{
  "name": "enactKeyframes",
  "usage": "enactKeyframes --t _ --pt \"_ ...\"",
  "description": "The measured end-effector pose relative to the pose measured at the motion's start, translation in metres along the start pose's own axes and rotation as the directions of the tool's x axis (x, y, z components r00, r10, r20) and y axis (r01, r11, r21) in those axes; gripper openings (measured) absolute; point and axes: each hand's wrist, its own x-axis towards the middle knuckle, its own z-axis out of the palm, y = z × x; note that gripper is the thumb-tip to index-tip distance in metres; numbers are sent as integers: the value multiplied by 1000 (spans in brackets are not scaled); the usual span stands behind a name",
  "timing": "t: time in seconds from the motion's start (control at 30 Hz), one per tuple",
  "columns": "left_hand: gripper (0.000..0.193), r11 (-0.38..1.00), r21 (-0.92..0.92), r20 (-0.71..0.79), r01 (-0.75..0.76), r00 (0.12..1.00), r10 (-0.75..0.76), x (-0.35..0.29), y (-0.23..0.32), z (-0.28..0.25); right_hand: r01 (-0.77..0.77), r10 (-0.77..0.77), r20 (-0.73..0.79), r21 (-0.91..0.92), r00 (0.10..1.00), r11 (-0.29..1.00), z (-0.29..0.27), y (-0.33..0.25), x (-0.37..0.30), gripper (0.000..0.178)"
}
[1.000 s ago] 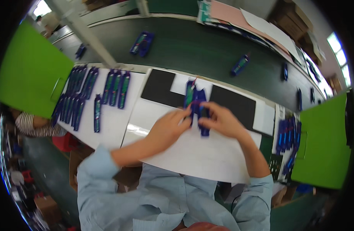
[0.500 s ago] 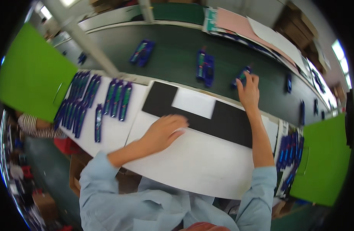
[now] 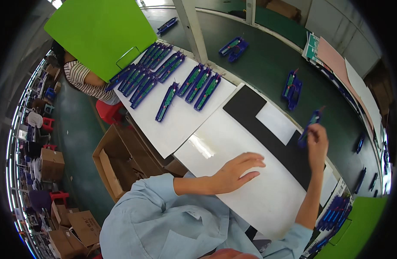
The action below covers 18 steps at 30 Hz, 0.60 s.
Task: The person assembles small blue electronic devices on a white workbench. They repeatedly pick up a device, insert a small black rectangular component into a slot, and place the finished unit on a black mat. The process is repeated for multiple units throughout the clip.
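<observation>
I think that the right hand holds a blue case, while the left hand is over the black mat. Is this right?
Not quite: the left hand is over the white tabletop, not over the black mat, as the head view shows. The right hand does hold a blue case.

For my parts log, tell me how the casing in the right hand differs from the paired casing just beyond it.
The held casing is in the right hand; the paired casing lies on the green surface. The held casing shows one narrow piece; the paired casing, two side by side. Both are blue.
</observation>
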Motion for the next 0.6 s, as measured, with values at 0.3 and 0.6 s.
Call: enactKeyframes --t 0.3,0.6 --pt "39 970 202 125 -134 986 110 -33 -40 41 -32 -2 248 133 969 991 18 -125 -196 35" --pt "29 939 304 233 -162 968 92 -32 -20 44 -698 335 -684 -357 648 621 -201 -32 -311 22"
